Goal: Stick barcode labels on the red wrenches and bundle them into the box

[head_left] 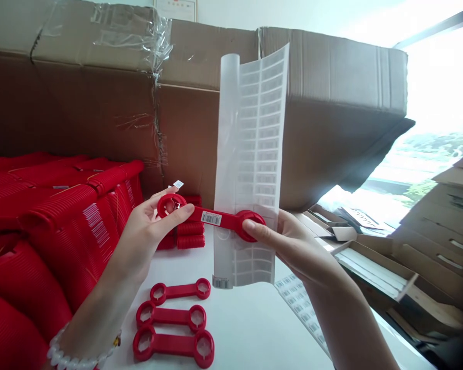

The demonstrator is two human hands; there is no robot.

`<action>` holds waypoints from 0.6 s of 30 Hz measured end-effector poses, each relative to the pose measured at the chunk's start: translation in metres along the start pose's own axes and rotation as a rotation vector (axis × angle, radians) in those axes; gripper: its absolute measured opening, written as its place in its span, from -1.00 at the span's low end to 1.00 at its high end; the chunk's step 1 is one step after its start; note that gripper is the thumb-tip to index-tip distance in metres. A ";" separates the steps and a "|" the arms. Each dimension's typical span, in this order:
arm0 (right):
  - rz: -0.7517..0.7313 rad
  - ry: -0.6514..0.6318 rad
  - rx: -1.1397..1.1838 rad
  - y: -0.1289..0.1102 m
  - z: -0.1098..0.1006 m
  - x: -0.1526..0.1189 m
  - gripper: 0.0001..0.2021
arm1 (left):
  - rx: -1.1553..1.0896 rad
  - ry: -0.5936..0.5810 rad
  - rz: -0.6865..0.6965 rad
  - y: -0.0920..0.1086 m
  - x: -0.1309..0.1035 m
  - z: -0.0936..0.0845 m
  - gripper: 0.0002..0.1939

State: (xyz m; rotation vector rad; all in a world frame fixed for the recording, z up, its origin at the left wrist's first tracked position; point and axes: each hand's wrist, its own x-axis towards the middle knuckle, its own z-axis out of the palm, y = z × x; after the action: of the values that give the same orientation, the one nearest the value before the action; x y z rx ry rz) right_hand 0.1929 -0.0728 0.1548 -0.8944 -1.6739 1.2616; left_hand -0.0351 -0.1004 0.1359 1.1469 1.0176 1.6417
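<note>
Between my hands is a red plastic bar with a ring at each end (228, 220), tilted slightly, with a barcode label (211, 218) on its middle. My left hand (150, 226) pinches it by the left ring, thumb in front. A small white label (178, 184) sticks up at a fingertip of that hand. My right hand (280, 236) grips the right ring, thumb on top, and also holds a partly rolled, translucent label sheet (250, 154) behind the bar. Three similar red bars (173, 317) lie in a column on the white table (239, 329) below.
Bundled stacks of red parts (73, 216) fill the left side. A large taped cardboard box (193, 123) spans the back. Another barcode sheet (303, 308) lies under my right forearm. Open cartons (374, 267) stand at the right near a bright window.
</note>
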 end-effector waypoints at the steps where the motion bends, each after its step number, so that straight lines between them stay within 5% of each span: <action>1: 0.013 -0.023 -0.013 0.000 -0.002 0.000 -0.73 | -0.031 -0.013 -0.018 0.000 0.000 0.000 -0.64; 4: 0.019 -0.004 -0.060 0.001 0.000 0.001 -0.83 | -0.078 -0.056 -0.051 -0.003 0.000 0.000 -0.65; 12: -0.040 0.289 -0.180 0.009 0.013 0.008 -0.78 | -0.114 -0.209 -0.123 -0.005 0.004 -0.007 -0.81; 15: 0.019 0.232 -0.131 0.007 0.007 0.007 -0.78 | -0.145 -0.180 -0.116 -0.005 0.006 -0.011 -0.82; 18: 0.081 0.045 -0.039 0.004 -0.001 0.005 -0.74 | -0.158 -0.103 -0.123 -0.006 0.008 -0.012 -0.84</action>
State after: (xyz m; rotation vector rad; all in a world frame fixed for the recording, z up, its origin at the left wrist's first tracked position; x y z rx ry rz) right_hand 0.1920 -0.0671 0.1519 -1.0162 -1.6467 1.2573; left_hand -0.0466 -0.0931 0.1294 1.0320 0.8602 1.5213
